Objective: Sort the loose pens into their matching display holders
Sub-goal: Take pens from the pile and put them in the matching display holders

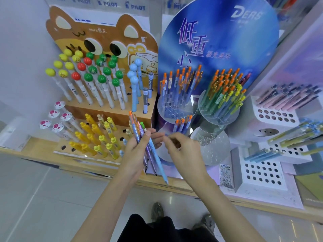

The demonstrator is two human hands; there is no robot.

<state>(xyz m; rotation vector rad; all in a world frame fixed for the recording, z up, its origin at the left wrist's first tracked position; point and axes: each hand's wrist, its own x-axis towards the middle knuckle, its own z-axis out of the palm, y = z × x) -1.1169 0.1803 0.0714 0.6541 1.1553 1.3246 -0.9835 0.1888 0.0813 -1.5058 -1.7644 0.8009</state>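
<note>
Several loose pens [157, 159] gripped above shelf edge [35, 154]

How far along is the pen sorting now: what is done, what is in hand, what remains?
Done: many orange-topped pens stand in the clear round holders. In hand: the left hand grips a bundle of mixed pens; the right hand reaches toward it. Left: that whole bundle to place.

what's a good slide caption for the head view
Left hand grips a bundle of loose pens while the right hand hovers beside them before the display holders.
</note>
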